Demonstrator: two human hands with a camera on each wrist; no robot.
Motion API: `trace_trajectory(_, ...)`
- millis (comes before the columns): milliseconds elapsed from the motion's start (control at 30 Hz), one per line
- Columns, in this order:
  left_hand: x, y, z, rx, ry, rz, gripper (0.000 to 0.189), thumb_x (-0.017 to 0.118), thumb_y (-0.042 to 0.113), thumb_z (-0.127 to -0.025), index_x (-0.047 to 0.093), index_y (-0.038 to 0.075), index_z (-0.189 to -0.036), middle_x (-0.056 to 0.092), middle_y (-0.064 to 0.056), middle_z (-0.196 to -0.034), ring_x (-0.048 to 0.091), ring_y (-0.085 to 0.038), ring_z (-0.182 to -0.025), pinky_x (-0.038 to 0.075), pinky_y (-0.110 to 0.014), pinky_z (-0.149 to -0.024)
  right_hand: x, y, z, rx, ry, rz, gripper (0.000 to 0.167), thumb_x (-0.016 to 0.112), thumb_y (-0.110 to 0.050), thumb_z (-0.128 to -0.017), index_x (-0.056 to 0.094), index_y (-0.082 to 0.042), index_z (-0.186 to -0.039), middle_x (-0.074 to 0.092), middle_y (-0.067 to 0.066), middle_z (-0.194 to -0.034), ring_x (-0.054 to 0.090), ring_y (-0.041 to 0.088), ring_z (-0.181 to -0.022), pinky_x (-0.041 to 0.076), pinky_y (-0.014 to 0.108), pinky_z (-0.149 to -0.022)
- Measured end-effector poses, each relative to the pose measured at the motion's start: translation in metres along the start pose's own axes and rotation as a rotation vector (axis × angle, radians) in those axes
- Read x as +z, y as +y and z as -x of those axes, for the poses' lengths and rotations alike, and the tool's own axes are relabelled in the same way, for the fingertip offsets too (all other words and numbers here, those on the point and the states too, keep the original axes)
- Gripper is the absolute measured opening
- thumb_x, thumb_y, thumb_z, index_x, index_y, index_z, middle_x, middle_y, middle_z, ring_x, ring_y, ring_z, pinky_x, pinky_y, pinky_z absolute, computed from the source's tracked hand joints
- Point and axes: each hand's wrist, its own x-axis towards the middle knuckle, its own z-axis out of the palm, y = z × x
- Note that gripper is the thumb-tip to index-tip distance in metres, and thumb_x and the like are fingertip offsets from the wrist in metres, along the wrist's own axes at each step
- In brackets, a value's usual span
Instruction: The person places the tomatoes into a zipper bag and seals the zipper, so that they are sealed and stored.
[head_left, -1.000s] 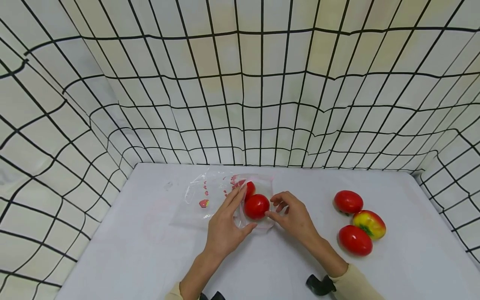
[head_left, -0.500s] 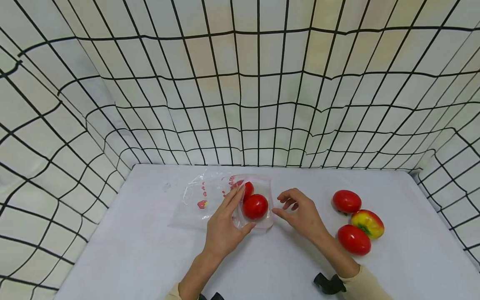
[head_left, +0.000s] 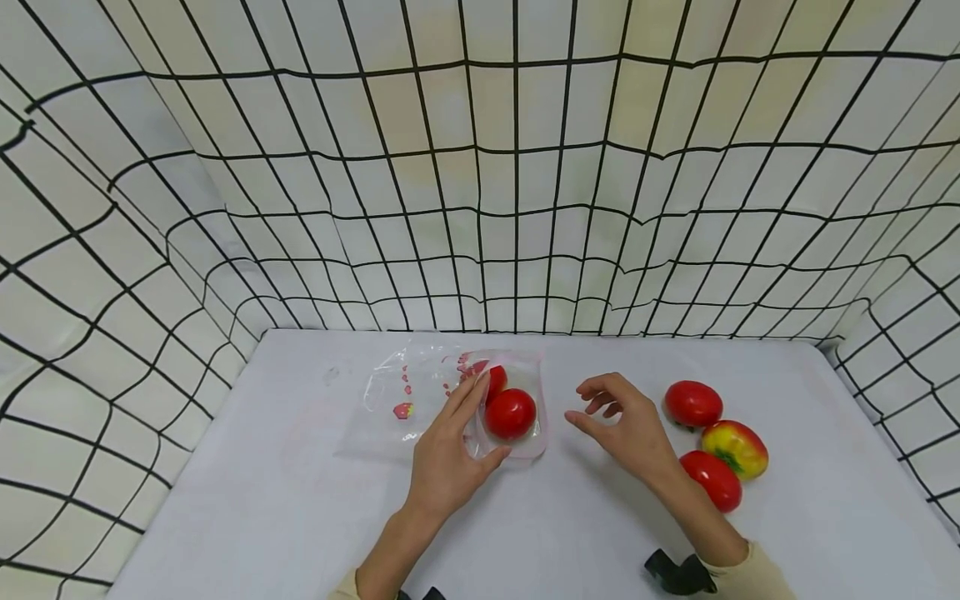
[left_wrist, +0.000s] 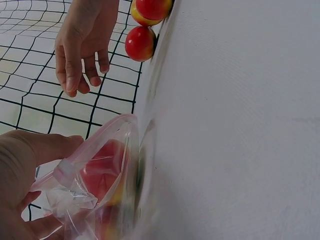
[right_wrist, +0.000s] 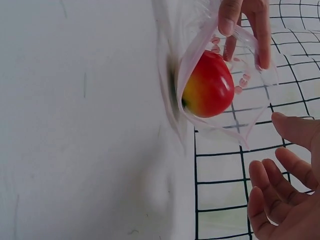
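Observation:
A clear plastic bag with a pink rim and red printed shapes lies flat left of centre. Two glossy red fruits are in its mouth, a round one in front and another partly hidden behind the fingers. My left hand holds the bag's upper lip between thumb and fingers, keeping the mouth raised; the right wrist view shows a red-and-yellow fruit inside. To the right of the bag, my right hand hovers with loosely bent fingers, thumb apart and nothing held.
At the right, near my right forearm, lie a red fruit, a yellow-and-red one and another red one, partly behind the forearm. Black grid netting over white sheets surrounds the white table.
My right hand has drawn away from the round fruit and the bag's rim, moving right so its forearm now overlaps the nearest loose fruit. The left hand stays at the bag.

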Motion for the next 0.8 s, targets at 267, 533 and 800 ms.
trace_trajectory(267, 0.001, 0.000, -0.001, -0.005, 0.001, 0.005, 0.102, 0.098, 0.022, -0.070, 0.047, 0.029, -0.158, 0.050, 0.003, -0.161, 0.049, -0.019, -0.150, 0.059, -0.042, -0.102, -0.012, 0.005, 0.002, -0.010, 0.029, -0.008, 0.041, 0.089, -0.025, -0.083, 0.069, -0.017, -0.118, 0.072, 0.002, -0.113, 0.068, 0.015, -0.094, 0.060, 0.025, -0.084)
trace_trajectory(533, 0.002, -0.001, 0.000, 0.002, 0.000, 0.007, 0.101, 0.098, 0.021, -0.071, 0.046, 0.029, -0.158, 0.050, 0.002, -0.161, 0.049, -0.020, -0.150, 0.060, -0.042, -0.100, -0.026, 0.010, 0.010, 0.000, 0.063, 0.027, 0.040, 0.088, -0.025, -0.084, 0.068, -0.018, -0.117, 0.072, 0.000, -0.111, 0.068, 0.014, -0.094, 0.061, 0.026, -0.083)
trace_trajectory(800, 0.002, -0.001, 0.000, -0.005, 0.001, 0.000, 0.102, 0.098, 0.021, -0.069, 0.047, 0.028, -0.157, 0.051, 0.001, -0.161, 0.050, -0.021, -0.149, 0.060, -0.042, -0.100, -0.039, 0.014, 0.016, 0.010, 0.066, 0.019, 0.036, 0.086, -0.025, -0.086, 0.068, -0.017, -0.117, 0.072, 0.003, -0.111, 0.066, 0.010, -0.094, 0.061, 0.024, -0.082)
